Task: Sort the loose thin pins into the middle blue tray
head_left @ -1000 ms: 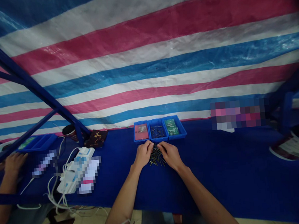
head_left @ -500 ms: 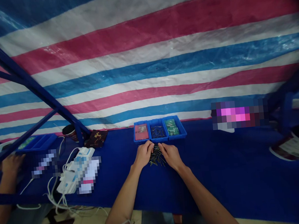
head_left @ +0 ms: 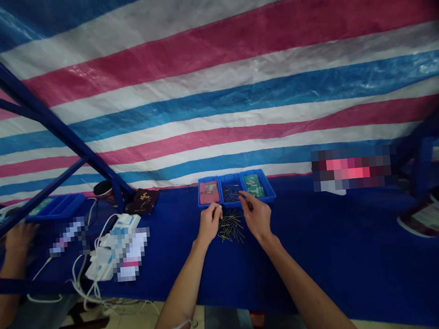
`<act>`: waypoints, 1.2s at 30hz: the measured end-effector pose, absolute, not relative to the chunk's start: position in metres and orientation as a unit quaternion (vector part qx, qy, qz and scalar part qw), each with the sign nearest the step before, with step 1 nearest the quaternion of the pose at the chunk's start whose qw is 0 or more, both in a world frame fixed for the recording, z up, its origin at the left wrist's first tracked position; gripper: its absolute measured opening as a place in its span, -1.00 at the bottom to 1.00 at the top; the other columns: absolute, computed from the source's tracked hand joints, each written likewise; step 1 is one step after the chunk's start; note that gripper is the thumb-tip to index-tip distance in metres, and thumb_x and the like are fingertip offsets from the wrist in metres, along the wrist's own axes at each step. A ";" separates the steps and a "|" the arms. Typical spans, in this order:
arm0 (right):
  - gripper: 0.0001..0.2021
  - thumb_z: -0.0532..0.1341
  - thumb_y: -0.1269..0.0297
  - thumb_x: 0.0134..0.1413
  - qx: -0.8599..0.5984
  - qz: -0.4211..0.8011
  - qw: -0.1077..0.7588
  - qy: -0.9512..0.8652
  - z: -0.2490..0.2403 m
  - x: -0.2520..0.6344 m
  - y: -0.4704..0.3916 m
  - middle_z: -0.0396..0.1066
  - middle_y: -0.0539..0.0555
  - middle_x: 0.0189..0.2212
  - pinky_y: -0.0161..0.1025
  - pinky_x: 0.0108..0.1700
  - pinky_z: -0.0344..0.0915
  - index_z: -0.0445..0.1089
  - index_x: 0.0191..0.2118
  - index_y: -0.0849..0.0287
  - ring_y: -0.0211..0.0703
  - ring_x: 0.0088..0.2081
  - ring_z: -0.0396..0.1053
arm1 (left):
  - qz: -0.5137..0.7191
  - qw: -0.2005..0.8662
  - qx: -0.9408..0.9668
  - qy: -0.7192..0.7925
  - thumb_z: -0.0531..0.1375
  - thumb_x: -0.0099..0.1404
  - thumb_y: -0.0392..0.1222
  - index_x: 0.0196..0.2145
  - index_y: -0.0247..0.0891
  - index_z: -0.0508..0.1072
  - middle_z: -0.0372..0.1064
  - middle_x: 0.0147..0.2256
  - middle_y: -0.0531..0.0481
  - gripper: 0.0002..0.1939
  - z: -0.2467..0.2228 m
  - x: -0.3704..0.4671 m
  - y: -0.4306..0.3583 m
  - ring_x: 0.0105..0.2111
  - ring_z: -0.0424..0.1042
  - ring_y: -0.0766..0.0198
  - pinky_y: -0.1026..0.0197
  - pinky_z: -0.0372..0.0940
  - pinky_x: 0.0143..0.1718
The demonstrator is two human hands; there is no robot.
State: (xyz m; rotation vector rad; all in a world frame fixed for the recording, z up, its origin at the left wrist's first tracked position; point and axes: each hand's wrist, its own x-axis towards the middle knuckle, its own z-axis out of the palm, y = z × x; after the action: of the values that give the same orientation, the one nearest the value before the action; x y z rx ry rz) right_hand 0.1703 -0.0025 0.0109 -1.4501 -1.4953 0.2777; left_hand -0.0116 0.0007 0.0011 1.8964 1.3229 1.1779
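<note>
On the blue tabletop lies a loose pile of thin, pale metal pieces (head_left: 230, 227), like long screws or nails. My left hand (head_left: 209, 222) rests at the pile's left edge with its fingers curled closed; what they hold, if anything, is hidden. My right hand (head_left: 258, 216) is above the pile's right side, fingers partly stretched toward the front of the middle blue bin (head_left: 230, 201), where dark thin pieces lie. Nothing shows clearly in its fingers. Beside that bin stand a left bin with a pink item (head_left: 209, 196) and a right bin with green contents (head_left: 252, 186).
A white power strip (head_left: 127, 224) with tangled cables lies on the left, near a dark packet (head_left: 144, 201) and a dark cup (head_left: 104, 192). Another person's hand (head_left: 18, 238) is at far left. A round tub (head_left: 435, 212) stands at right. Striped sheeting (head_left: 213, 98) hangs behind.
My right hand has lifted away from the pile and moved to the right and forward, its fingers loosening. The left hand stays at the pile, whose pieces are now more exposed.
</note>
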 end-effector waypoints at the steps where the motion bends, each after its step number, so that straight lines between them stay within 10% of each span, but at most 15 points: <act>1: -0.63 0.06 0.07 0.33 -0.609 0.117 0.477 -0.622 0.013 0.170 -0.001 0.53 0.05 -0.45 -0.28 -0.35 0.24 0.46 0.06 0.10 -0.14 -0.48 0.42 | 0.438 0.270 0.705 0.488 -0.01 0.48 -0.04 -0.44 -0.27 0.36 0.32 -0.54 0.08 -0.61 0.001 -0.011 0.001 -0.54 0.27 0.37 0.33 0.14 -0.39; 20: -0.86 0.19 0.28 0.18 -0.576 0.207 0.350 -0.710 -0.021 0.189 -0.047 0.40 0.03 -0.41 -0.28 -0.32 0.21 0.48 -0.36 0.11 -0.20 -0.42 0.35 | 0.442 0.295 0.700 0.476 0.05 0.45 0.00 -0.34 -0.27 0.45 0.39 -0.52 0.08 -0.66 0.002 -0.009 -0.001 -0.53 0.31 0.36 0.34 0.20 -0.37; 36: -0.87 0.11 0.26 0.27 -0.593 0.141 0.321 -0.725 -0.026 0.186 -0.048 0.40 0.03 -0.38 -0.24 -0.30 0.18 0.38 -0.26 0.11 -0.16 -0.37 0.38 | 0.433 0.288 0.710 0.474 0.04 0.45 0.03 -0.30 -0.27 0.46 0.39 -0.52 0.07 -0.64 0.003 -0.008 -0.001 -0.55 0.29 0.36 0.33 0.20 -0.39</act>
State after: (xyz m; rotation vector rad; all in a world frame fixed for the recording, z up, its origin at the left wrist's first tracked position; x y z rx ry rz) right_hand 0.1863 -0.0475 -0.0262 -1.5585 -1.9033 0.3700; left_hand -0.0077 -0.0014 0.0032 1.8970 1.2667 1.1573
